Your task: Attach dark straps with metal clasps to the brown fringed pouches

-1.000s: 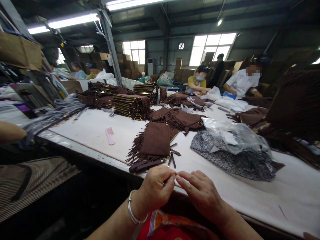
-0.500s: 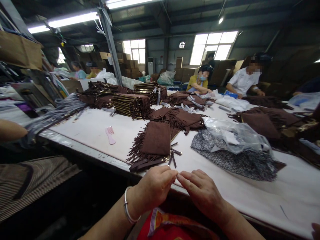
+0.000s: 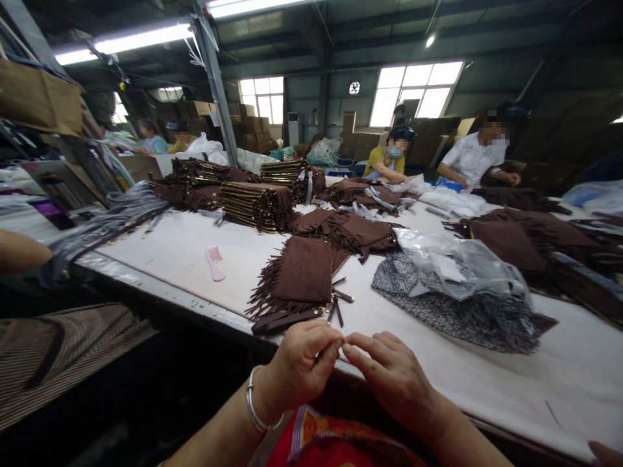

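Observation:
Near the table's front edge, my left hand (image 3: 306,363), with a bangle at its wrist, is closed in a pinch. Its fingertips meet those of my right hand (image 3: 389,370), which is closed too. Whatever lies between the fingertips is too small to make out. Just beyond them a brown fringed bag (image 3: 306,269) lies flat on the white table (image 3: 160,259), its strap and tassels towards my hands. A pink comb (image 3: 215,263) rests to the left of this bag.
Stacked brown bags (image 3: 256,206) with gold zips stand behind. A grey speckled cloth (image 3: 452,318) under clear plastic (image 3: 462,259) lies to the right, with more brown bags (image 3: 511,240) beyond. People sit across the table; another person's arm (image 3: 22,251) shows at the left edge.
My left thumb and fingers have shifted slightly, and the bangle has moved a little. At the far right, a brown bag and plastic strip have changed position. The people opposite have moved their arms.

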### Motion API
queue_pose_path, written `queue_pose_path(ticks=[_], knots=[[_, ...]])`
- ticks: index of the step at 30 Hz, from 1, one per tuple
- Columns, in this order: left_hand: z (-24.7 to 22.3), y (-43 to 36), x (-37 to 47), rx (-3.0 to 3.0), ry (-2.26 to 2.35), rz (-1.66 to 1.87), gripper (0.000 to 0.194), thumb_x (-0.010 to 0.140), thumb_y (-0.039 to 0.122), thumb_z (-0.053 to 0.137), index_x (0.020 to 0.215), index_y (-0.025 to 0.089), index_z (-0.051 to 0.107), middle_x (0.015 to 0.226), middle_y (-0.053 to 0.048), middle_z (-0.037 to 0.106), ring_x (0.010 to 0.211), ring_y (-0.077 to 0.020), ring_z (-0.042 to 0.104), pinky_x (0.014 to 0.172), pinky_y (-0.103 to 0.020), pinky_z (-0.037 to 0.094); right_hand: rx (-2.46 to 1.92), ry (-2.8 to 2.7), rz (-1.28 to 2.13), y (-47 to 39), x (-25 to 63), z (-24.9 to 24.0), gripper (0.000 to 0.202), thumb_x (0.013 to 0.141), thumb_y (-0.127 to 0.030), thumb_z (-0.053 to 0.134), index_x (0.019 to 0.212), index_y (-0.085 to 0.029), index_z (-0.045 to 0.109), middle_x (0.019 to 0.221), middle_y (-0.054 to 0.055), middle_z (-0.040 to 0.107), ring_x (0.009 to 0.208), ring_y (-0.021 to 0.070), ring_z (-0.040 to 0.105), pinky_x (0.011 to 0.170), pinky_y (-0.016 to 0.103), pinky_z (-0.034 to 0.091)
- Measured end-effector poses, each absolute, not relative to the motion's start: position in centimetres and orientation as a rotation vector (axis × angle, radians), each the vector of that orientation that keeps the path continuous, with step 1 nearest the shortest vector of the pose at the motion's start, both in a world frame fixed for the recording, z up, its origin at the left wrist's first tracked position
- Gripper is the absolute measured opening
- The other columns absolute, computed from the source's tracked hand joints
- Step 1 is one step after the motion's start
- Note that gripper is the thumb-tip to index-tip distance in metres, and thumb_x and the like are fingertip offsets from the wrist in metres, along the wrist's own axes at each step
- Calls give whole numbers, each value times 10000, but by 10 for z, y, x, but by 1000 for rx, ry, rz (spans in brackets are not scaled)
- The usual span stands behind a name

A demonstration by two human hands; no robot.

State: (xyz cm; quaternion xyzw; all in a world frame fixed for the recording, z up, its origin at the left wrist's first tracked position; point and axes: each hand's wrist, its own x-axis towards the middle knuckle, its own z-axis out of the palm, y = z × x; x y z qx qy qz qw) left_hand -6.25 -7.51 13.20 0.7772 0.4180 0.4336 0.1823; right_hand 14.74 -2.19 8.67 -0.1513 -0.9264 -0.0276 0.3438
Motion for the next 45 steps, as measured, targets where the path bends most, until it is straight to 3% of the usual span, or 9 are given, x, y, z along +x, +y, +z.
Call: queue_pose_path(ticks=[5,11,18,20,22,24,34,45], knots=[[131,-79,-55,1687,1205,1164,299,923,301,449,705,146,583,610,-14,570,547,-87,491,546,-210,392,-423,-2382,-109,-20,147,83,406,886,-132,529,1267,-272,545,1211,96,627,829,166,591,696,317,444],[126,-78,-56,1259,1153,1146,318,902,409,474,771,140,582,555,3,588,449,-72,470,451,-184,353,-480,-2353,-94,-19,150,74,475,854,-134,591,1283,-326,524,1328,110,535,805,141,562,689,302,455],[134,-88,-89,2035,1366,869,297,841,285,583,580,144,568,544,12,523,528,-80,455,511,-198,360,-480,-2325,-17,-22,150,73,540,839,-78,582,1307,-334,499,1347,109,516,725,112,513,665,291,464],[138,-90,-89,2141,1337,972,140,853,195,550,789,149,665,722,-37,616,668,-113,544,624,-223,438,-460,-2336,-16,-22,147,74,536,844,-86,578,1314,-330,497,1329,107,534,731,113,519,665,287,470],[140,-90,-85,2162,1247,1096,218,875,149,506,1022,168,666,888,-83,652,789,-139,590,710,-254,481,-447,-2349,-9,-23,145,76,526,851,-96,570,1319,-324,497,1314,108,546,741,114,530,667,282,478],[141,-89,-79,2180,1141,1154,245,885,152,503,1076,172,656,889,-91,660,783,-141,602,703,-255,499,-441,-2362,13,-24,144,78,502,856,-108,564,1309,-318,510,1311,111,546,752,115,542,670,280,488],[134,-84,-74,2358,1004,1222,231,866,80,489,1017,147,650,827,-93,664,717,-132,598,647,-235,490,-427,-2353,126,-31,145,83,432,863,-107,545,1259,-280,536,1262,114,572,795,124,561,677,275,502],[139,-88,-71,2142,1070,1210,152,874,143,513,840,143,661,725,-60,633,669,-123,569,647,-237,459,-423,-2334,96,-29,142,83,421,838,-126,612,1210,-319,570,1259,89,578,760,116,527,661,280,481]])
